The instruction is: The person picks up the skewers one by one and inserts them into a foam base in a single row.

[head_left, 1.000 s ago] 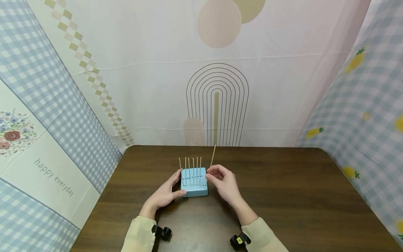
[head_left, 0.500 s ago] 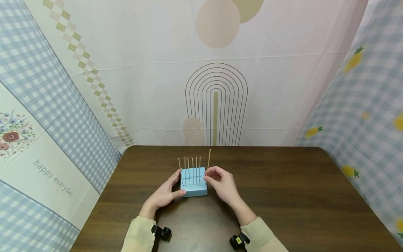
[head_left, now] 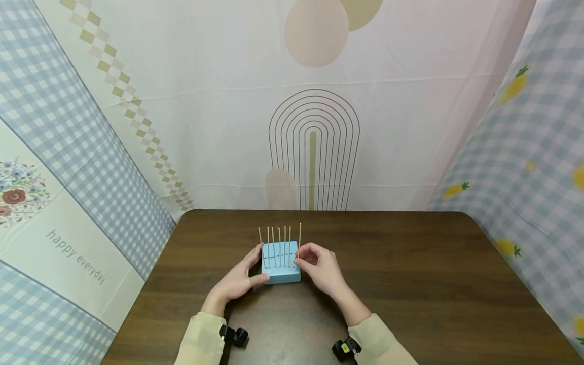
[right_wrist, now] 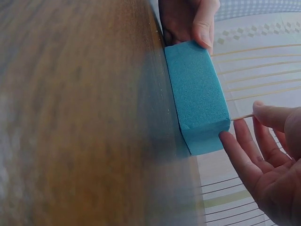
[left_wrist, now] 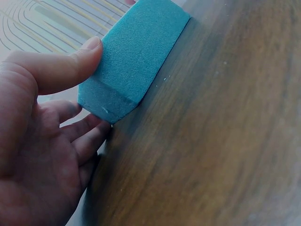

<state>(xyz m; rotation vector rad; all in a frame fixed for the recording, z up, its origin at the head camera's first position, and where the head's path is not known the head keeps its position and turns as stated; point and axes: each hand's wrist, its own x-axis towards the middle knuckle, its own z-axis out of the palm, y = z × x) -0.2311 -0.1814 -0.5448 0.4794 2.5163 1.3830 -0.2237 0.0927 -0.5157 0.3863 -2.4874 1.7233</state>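
A light-blue foam block (head_left: 282, 279) rests on the table, and several thin wooden sticks (head_left: 268, 241) stand in a row along its front part. My left hand (head_left: 237, 282) holds the block at its left side, the thumb on the near face and the fingers on the side. My right hand (head_left: 323, 267) pinches another wooden stick (head_left: 299, 234) between thumb and index finger at the block's right end. In the right wrist view this held stick (right_wrist: 241, 117) meets the block's top close to the corner, with other fingertips near the block's edge.
The dark brown wooden table (head_left: 410, 284) reaches back to a white patterned cloth (head_left: 219, 142). Blue checked cloths hang at left and right. Small dark holes mark the block's top behind the row. Both wrists wear black cameras (head_left: 347, 349).
My right hand has moved slightly left, and its stick has gone from leaning right to nearly upright, with its top lower. My left hand and the block have stayed in place.
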